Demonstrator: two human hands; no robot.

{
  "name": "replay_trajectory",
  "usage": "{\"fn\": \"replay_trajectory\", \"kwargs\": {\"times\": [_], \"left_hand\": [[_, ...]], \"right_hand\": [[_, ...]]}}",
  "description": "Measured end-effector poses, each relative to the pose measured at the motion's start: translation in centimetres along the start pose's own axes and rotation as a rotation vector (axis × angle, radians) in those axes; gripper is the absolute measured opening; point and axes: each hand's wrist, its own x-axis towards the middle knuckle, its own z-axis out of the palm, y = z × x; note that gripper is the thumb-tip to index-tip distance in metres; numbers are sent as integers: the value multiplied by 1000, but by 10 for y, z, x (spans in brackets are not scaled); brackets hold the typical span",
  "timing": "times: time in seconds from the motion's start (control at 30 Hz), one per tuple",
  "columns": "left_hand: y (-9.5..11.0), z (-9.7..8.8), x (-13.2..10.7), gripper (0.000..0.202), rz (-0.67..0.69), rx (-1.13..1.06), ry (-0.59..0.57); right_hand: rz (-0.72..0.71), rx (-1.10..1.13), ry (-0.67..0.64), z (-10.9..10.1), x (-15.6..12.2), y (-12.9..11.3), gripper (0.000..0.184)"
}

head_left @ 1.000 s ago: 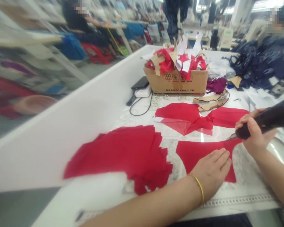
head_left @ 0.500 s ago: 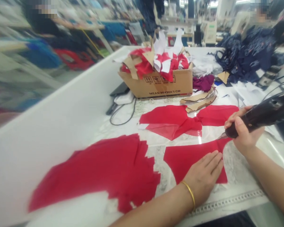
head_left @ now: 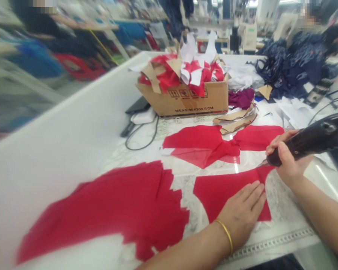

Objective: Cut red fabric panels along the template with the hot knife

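My left hand [head_left: 243, 213] lies flat, fingers stretched out, on a red fabric piece [head_left: 216, 191] on the white table [head_left: 81, 131]. A thin gold bangle circles that wrist. My right hand [head_left: 287, 161] is wrapped round the dark handle of a black hand-held cutting tool [head_left: 310, 140]. The tool's metal tip touches the upper right corner of the same red piece. A stack of red cut pieces [head_left: 115, 210] lies to the left. More red pieces [head_left: 211, 144] lie just beyond.
A cardboard box [head_left: 191, 99] full of red and white scraps stands at mid-table. Cardboard patterns [head_left: 236, 122], a purple cloth [head_left: 242, 98] and dark blue fabric [head_left: 293, 63] lie at the back right. A black device with a cable [head_left: 141, 127] sits left of the box. People work at other tables behind.
The view has swung slightly left, so everything sits a little further right and nearer. My hands hold the same positions on the fabric and the tool.
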Motion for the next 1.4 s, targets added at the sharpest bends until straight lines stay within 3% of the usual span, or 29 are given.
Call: {"fn": "replay_trajectory", "kwargs": {"times": [0.3,0.53,0.73,0.9,1.1,1.27,1.4], "left_hand": [[1,-4,2,40,-2,-5,18],[0,-1,0,38,2,-25,0],[1,-3,1,41,7,-4,5],[0,-4,2,40,2,19,26],[-1,-4,0,38,9,-13,-6],[-2,-6,-2,35,-40,3,50],[-13,-18,3,28,-108,72,131]], "right_hand": [[2,-53,133,-16,9,4,36],[29,-83,127,-15,9,1,31],[-47,-118,192,-23,18,1,31],[-19,-112,253,-29,24,4,37],[32,-140,202,-25,21,2,30],[94,-148,223,-23,21,0,37],[93,-111,230,-23,21,-1,41]]}}
